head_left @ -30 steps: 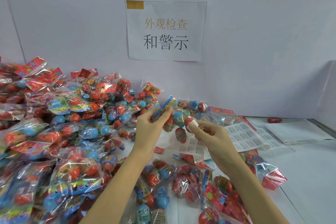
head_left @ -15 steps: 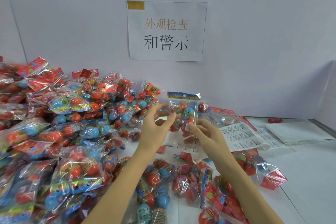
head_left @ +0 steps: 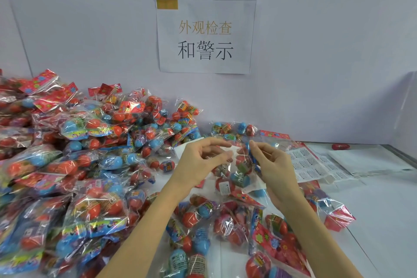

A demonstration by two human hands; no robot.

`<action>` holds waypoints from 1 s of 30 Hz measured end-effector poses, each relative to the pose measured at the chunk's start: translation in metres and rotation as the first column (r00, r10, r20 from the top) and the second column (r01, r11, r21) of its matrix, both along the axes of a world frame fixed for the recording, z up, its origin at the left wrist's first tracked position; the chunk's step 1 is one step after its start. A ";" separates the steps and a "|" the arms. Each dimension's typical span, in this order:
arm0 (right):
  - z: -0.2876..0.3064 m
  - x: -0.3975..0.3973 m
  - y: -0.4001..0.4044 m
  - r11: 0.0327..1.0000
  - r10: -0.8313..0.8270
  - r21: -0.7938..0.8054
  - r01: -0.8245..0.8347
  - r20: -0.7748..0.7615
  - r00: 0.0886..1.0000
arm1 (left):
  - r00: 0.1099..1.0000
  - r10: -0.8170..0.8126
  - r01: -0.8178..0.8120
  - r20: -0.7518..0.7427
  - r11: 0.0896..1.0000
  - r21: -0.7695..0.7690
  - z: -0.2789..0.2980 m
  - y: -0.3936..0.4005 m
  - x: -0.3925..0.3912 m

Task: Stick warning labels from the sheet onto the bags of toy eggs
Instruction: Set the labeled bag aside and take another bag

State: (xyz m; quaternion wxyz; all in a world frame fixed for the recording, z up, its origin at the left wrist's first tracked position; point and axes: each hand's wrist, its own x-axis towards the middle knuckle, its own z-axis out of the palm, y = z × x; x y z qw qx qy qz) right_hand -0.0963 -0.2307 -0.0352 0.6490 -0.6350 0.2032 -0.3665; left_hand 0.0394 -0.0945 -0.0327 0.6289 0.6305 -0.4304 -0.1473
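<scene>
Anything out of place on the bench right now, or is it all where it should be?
One loose red egg lies alone by the back wall, right of the label sheets, outside any bag. Otherwise nothing stands out: both hands, left and right, hold a bag over the table.

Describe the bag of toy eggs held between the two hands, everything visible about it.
The held bag is a clear, crinkly plastic pouch with red and blue toy eggs inside and a blue printed strip along its right edge. It hangs above the table, over other bags. The left hand pinches its upper left part; the right hand pinches its right edge. A small white label sits near its lower end, though whether on this bag is unclear.
</scene>
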 end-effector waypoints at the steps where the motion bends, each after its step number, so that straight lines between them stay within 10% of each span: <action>1: 0.000 0.000 0.000 0.997 -0.016 -0.071 0.016 0.003 1.000 | 1.000 0.022 -0.022 -0.001 1.000 -0.007 -0.001 0.000 0.001; 6: -0.007 0.005 0.003 0.939 0.030 -0.338 -0.069 -0.120 0.992 | 0.995 0.084 -0.086 -0.057 0.995 -0.046 -0.003 -0.002 0.005; 12: -0.002 0.001 -0.002 0.998 -0.058 -0.038 0.056 -0.043 0.997 | 0.983 0.067 -0.085 -0.173 0.992 -0.098 0.000 0.000 0.007; 17: -0.008 0.001 -0.001 0.812 -0.338 -0.520 0.267 -0.045 0.940 | 0.969 0.191 -0.216 -0.159 0.964 -0.158 -0.001 0.001 0.009; 22: -0.006 0.000 0.002 0.825 -0.242 -0.502 0.258 0.098 0.965 | 0.901 0.417 -0.434 -0.118 0.870 -0.235 -0.003 0.000 0.010; 30: -0.007 0.004 0.007 0.950 0.000 -0.313 -0.001 -0.002 1.000 | 1.000 0.007 -0.005 0.005 0.971 -0.239 0.001 -0.004 -0.012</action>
